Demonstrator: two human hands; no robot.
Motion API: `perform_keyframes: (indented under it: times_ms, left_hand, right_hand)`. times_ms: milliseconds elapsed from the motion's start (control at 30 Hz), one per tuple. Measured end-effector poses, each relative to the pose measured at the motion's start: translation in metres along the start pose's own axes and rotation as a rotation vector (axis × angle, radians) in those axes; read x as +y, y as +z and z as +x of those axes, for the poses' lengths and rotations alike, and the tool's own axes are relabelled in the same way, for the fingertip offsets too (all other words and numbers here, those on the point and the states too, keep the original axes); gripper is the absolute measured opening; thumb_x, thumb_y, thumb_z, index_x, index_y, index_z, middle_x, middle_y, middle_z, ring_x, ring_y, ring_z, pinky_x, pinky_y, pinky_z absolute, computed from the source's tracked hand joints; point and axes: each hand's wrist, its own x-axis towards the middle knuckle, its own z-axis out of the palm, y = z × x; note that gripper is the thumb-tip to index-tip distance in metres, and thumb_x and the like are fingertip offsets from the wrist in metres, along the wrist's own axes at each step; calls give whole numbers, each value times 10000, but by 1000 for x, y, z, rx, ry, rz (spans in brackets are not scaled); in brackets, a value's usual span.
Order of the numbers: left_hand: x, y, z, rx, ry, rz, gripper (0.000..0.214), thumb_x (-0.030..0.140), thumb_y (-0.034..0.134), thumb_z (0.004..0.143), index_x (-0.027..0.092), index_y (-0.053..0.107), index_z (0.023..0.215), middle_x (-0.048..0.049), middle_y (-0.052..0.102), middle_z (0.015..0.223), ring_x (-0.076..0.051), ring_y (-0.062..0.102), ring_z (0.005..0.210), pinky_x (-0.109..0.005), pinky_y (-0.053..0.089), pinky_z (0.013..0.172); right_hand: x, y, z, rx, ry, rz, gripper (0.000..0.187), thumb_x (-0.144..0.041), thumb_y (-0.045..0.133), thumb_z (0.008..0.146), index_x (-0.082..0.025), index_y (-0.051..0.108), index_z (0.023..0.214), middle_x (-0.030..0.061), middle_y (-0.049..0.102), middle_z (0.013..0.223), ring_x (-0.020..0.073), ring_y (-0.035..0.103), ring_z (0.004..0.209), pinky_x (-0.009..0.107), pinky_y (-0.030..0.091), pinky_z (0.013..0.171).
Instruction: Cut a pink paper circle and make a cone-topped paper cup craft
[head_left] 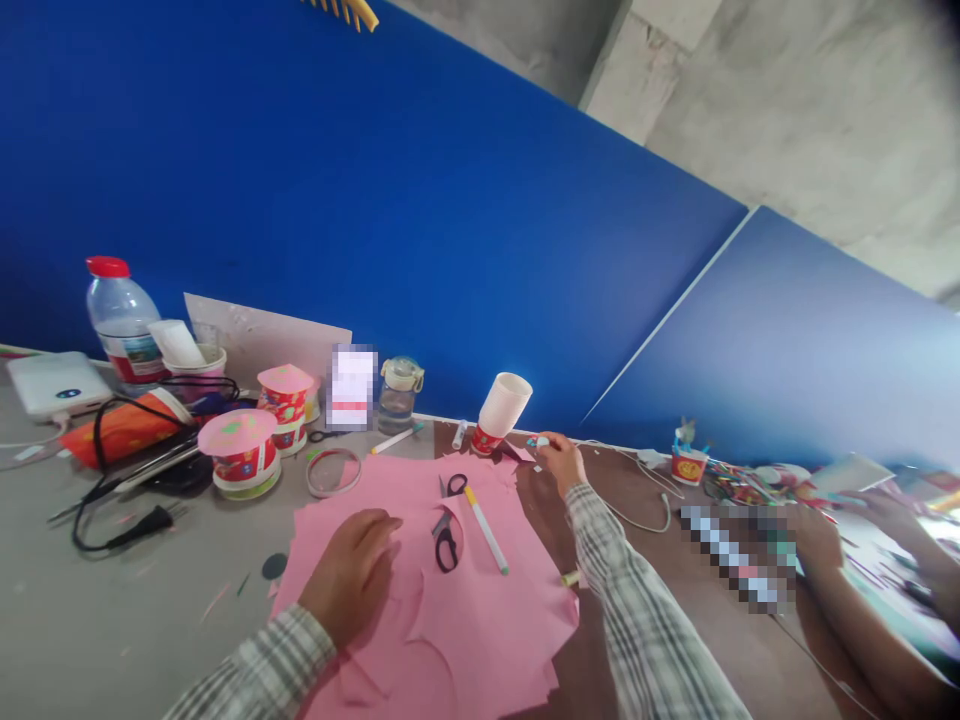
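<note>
My left hand (354,572) lies on the cut sheets of pink paper (502,620), fingers stretched out and holding nothing. Farther out, my right hand (561,464) is closed at the far edge of the paper. At its fingertips is a small white and teal item (541,442), too small to name. Between my hands, scissors (445,545) rest on the paper, partly under a cut piece. Beside them lies a white marker with a yellow end (486,530). Left of my right hand stands a tilted white paper cup in a red one (505,403).
To the left are red cups with pink paper tops (244,460), a tape roll (334,472), a power cord (142,527) and a bottle (124,325). A glass jar (399,395) stands by the blue partition (450,230). At right, another person's hands (817,540) are beside a blurred device.
</note>
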Motion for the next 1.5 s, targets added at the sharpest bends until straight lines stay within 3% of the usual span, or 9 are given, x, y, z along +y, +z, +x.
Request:
perform_keyframes:
  times_ms: [100, 300, 433, 567, 667, 800, 1033, 1300, 1500]
  left_hand:
    - [1, -1, 2, -66, 83, -5, 235, 169, 500, 656, 230, 587, 865, -65, 633, 747, -242, 544, 735, -415, 468, 699]
    - [2, -3, 5, -93, 120, -14, 190, 186, 513, 658, 217, 601, 824, -61, 646, 728, -237, 536, 730, -404, 458, 679]
    - [-3, -7, 5, -210, 168, 1, 174, 198, 528, 660, 236, 607, 811, -42, 660, 755, -221, 536, 735, -389, 451, 685]
    - [-16, -9, 5, -231, 176, -4, 214, 230, 546, 655, 252, 607, 859, -39, 668, 848, -221, 525, 815, -395, 432, 746]
    - [-23, -8, 3, -259, 186, -13, 274, 239, 560, 645, 259, 597, 915, -44, 664, 912, -227, 512, 872, -409, 407, 794]
    - [-25, -5, 0, -326, 224, 27, 284, 252, 530, 671, 274, 588, 948, -47, 647, 991, -237, 478, 952, -443, 354, 847]
    - [-19, -4, -3, -444, 50, 118, 320, 282, 453, 720, 330, 538, 1025, -17, 648, 1010, -272, 413, 1040, -538, 259, 887]
    - [-20, -5, 1, -448, 189, 48, 342, 271, 574, 625, 265, 565, 968, -33, 653, 933, -248, 477, 887, -435, 343, 823]
    - [-18, -8, 1, -456, 168, 60, 318, 272, 596, 600, 249, 564, 916, -45, 610, 880, -243, 465, 812, -420, 369, 749]
  right_hand:
    - [-5, -12, -32, -47, 13, 280, 235, -236, 492, 843, -117, 599, 1016, 68, 678, 916, 179, 637, 805, 270, 486, 702]
    - [-31, -4, -111, -230, 0, 715, 309, -307, 549, 650, -165, 617, 916, 49, 679, 782, 174, 619, 719, 262, 468, 644]
    - [-53, 16, -155, -443, -31, 839, 274, -338, 631, 600, -190, 663, 828, 28, 673, 724, 169, 606, 657, 270, 478, 610]
    - [-68, 32, -181, -543, -86, 825, 191, -253, 669, 603, -235, 680, 792, -26, 640, 691, 154, 585, 652, 251, 462, 627]
    - [-72, 36, -190, -514, -213, 728, 158, -232, 606, 719, -281, 661, 859, -28, 639, 774, 165, 585, 732, 268, 460, 712]
    - [-74, 33, -196, -471, -554, 480, 161, -238, 502, 847, -320, 601, 943, -3, 641, 899, 200, 589, 899, 307, 443, 839]
    - [-63, 29, -202, -500, -732, 206, 158, -253, 477, 872, -336, 580, 960, 8, 660, 779, 220, 605, 749, 335, 465, 728]
    - [-49, 12, -185, -557, -647, 266, 200, -203, 515, 841, -296, 610, 990, 14, 672, 842, 189, 628, 755, 268, 483, 682]
    - [-72, 39, -174, -437, -500, 347, 235, -133, 543, 790, -274, 660, 937, 10, 597, 860, 162, 596, 731, 241, 479, 661]
